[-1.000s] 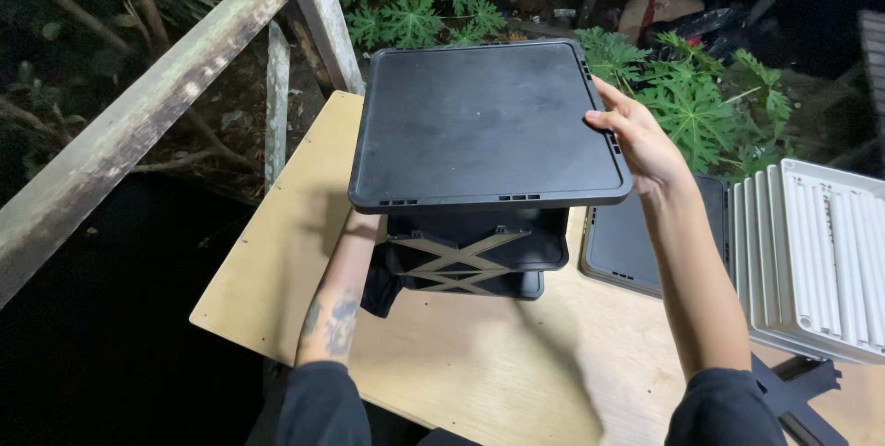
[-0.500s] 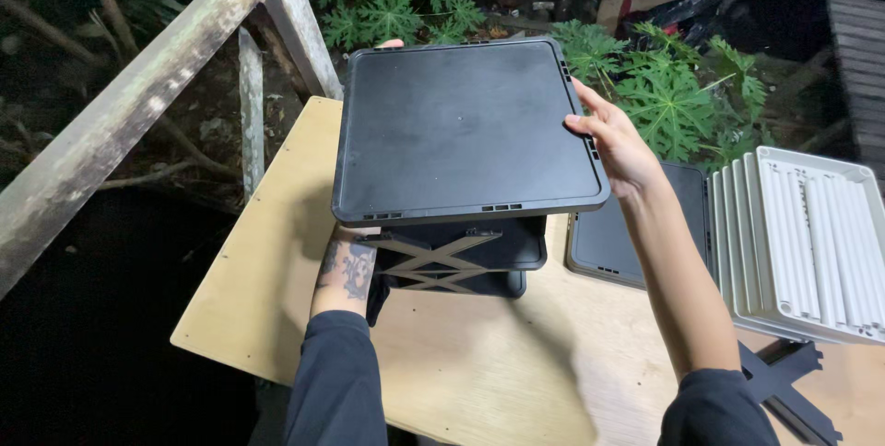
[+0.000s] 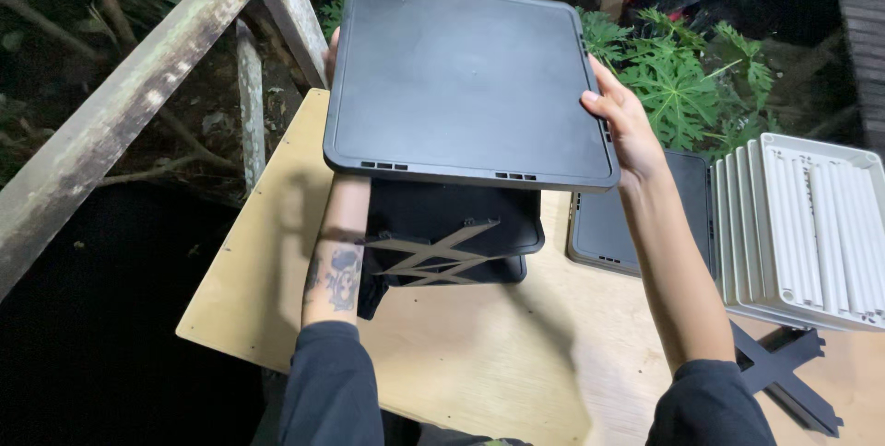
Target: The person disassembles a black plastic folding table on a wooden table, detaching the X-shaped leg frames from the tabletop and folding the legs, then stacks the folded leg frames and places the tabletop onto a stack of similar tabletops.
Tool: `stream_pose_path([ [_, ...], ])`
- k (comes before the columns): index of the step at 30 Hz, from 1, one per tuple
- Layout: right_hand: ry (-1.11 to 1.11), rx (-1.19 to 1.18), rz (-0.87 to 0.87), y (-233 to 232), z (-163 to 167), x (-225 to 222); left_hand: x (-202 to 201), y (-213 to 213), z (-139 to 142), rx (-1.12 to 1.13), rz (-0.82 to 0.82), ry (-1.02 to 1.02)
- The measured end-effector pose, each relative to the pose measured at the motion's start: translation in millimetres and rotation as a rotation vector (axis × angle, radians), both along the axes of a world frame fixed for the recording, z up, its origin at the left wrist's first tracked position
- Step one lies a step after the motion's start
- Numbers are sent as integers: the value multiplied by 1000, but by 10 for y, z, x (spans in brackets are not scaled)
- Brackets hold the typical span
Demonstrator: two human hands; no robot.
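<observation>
Head view: white trays (image 3: 811,225) beside black panel (image 3: 466,77).

A flat panel (image 3: 466,77) fills the upper centre of the frame, above a cross-braced stack (image 3: 452,248) on the wooden table (image 3: 277,252). A ribbed tray (image 3: 811,229) lies at right, a railing (image 3: 138,87) upper left, plants (image 3: 691,68) behind.

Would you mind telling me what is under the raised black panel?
Under the black panel sits a black cross-braced frame on the plywood table; the frame's far part is covered.
</observation>
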State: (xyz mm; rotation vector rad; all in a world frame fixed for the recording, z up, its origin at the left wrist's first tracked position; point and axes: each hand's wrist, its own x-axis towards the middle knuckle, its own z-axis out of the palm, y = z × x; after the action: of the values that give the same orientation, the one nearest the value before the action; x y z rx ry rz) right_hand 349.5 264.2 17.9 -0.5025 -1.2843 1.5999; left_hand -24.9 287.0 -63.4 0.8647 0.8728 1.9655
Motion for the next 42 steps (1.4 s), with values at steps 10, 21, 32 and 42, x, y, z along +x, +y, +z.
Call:
stream_pose_path([
  [10, 150, -12, -225, -558, -97, 1195, 378, -2318, 505, 342, 511, 166],
  [21, 141, -112, -772, -1301, -1375, 1834, 3234, -2275, -349, 93, -351, 469],
  [32, 56, -202, -725, -1239, -2138, 1542, 3605, -906, -1607, -320, -208, -168],
  [42, -76, -501, -836, -1355, -2375, 1943, 3512, -796, -1796, -383, -122, 316],
])
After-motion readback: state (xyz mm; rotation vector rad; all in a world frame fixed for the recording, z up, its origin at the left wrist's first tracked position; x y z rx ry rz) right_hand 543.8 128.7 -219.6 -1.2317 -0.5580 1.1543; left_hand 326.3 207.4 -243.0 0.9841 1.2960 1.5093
